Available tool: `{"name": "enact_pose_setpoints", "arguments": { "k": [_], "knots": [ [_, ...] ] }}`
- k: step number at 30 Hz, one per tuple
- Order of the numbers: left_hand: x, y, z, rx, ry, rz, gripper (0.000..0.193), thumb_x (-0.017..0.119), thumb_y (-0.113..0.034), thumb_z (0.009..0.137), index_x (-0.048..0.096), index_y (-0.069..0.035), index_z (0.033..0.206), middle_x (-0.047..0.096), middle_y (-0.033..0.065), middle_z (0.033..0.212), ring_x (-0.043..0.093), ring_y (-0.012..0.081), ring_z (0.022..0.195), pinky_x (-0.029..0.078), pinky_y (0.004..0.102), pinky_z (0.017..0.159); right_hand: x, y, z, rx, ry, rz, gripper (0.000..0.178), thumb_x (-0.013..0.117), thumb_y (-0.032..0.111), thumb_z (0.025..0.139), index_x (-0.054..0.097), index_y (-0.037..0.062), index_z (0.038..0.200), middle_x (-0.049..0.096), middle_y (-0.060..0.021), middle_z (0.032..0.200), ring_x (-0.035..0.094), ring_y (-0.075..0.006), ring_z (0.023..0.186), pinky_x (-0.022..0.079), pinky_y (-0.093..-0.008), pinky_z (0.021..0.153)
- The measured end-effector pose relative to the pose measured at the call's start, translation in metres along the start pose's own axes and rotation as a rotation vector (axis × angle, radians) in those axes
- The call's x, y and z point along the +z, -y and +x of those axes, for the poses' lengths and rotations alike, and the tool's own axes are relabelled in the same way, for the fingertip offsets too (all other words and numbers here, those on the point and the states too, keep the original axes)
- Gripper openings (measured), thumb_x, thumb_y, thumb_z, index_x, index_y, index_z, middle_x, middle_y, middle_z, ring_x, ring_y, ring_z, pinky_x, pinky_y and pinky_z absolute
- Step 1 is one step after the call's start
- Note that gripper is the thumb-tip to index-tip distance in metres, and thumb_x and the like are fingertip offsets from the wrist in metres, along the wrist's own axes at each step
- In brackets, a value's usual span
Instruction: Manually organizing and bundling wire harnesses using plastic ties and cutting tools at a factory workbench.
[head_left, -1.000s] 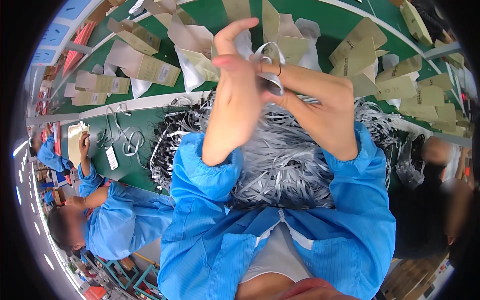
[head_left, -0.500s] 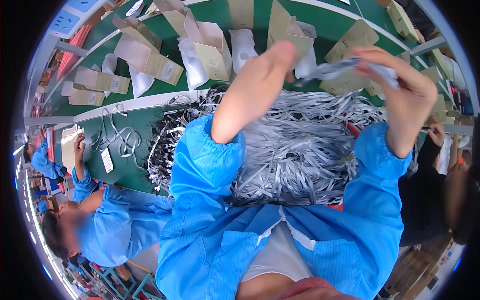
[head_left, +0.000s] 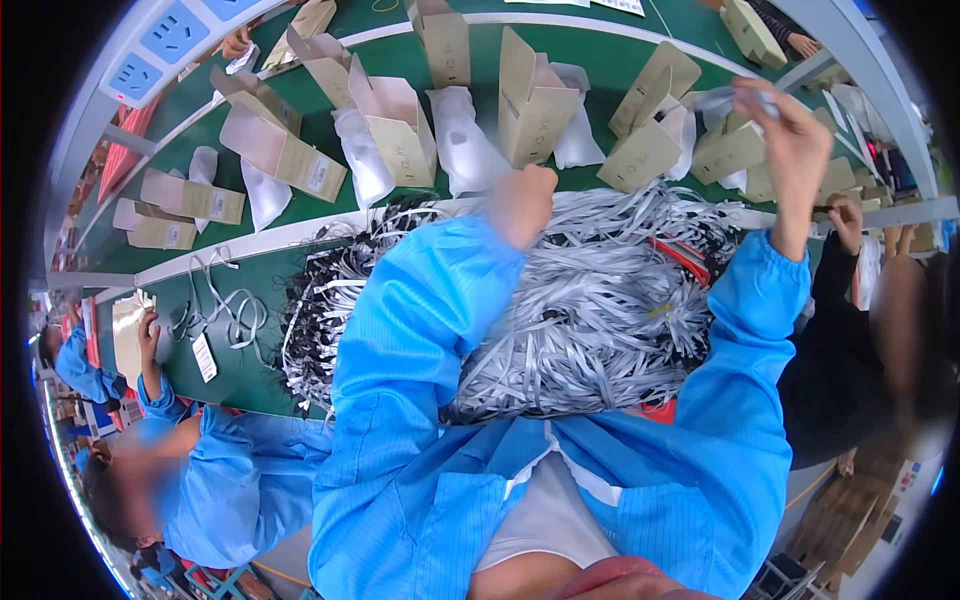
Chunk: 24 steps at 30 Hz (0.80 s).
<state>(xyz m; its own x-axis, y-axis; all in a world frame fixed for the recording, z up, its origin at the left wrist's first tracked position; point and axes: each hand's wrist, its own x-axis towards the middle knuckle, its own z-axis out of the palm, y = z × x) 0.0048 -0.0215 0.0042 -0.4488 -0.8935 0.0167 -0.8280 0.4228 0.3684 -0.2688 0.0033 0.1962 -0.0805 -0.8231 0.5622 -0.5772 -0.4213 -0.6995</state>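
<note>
Up at the far right, the right hand (head_left: 790,120) is lifted above the surface (head_left: 400,215) with its fingers pinched narrow on a pale, thin cable piece (head_left: 722,97). The piece juts from the fingertips toward the person's left, its long axis roughly level and crosswise; motion blur hides its ends. The left hand (head_left: 522,203) sits lower and nearer the middle, curled into a loose fist at the far edge of the heap of grey and white cables (head_left: 590,300). It is blurred, so whether it grips anything I cannot tell.

The held piece is therefore with the right hand alone, well apart from the left, which lies down and to the left of it. The heap spreads just below both hands, in front of the person's blue coat, its strands running every way, with darker ends bunched on its left side.

Beyond the hands, open tan cartons (head_left: 400,135) stand tilted in a row on the green surface, white pouches (head_left: 462,140) leaning among them. The nearest carton to the held piece (head_left: 650,150) is just below and left of it.

At the lower left a co-worker in blue (head_left: 150,340) handles a carton, loose cables (head_left: 225,315) beside them. Another person's hand (head_left: 848,215) shows at the right.
</note>
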Motion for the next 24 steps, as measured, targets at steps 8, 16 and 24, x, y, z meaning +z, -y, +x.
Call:
{"name": "enact_pose_setpoints", "arguments": {
  "k": [8,16,24],
  "knots": [
    [-0.030,-0.005,-0.009,0.073,-0.103,-0.155,0.005,0.064,-0.008,0.082,0.067,-0.006,0.085,0.066,0.0199,0.089,0.066,0.0382,0.083,0.051,0.0475,0.068,0.025,-0.055,-0.009,-0.029,0.558,-0.258,0.035,0.061,-0.004,0.086,0.062,-0.0035,0.121,0.070,-0.0151,0.108,0.069,-0.0172,0.095,0.054,-0.0276,0.078],
    [-0.138,-0.051,-0.059,0.446,-0.349,-0.564,0.009,0.067,-0.006,0.081,0.071,-0.005,0.089,0.069,0.0146,0.082,0.067,0.0326,0.076,0.052,0.0377,0.065,0.049,0.070,-0.042,-0.211,0.476,0.153,0.081,0.084,0.019,0.070,0.047,0.0048,0.141,0.060,-0.0121,0.133,0.052,-0.0264,0.128,0.040,-0.0354,0.107],
    [-0.191,-0.047,-0.116,0.300,-0.807,-1.003,0.013,0.063,0.005,0.083,0.067,-0.002,0.094,0.068,0.0087,0.090,0.068,0.0193,0.078,0.054,0.0309,0.069,0.117,0.080,-0.080,0.126,1.484,0.700,0.034,0.068,0.025,0.091,0.060,0.0007,0.113,0.061,-0.0026,0.086,0.054,-0.0127,0.071,0.043,-0.0282,0.064]
  ]
}}
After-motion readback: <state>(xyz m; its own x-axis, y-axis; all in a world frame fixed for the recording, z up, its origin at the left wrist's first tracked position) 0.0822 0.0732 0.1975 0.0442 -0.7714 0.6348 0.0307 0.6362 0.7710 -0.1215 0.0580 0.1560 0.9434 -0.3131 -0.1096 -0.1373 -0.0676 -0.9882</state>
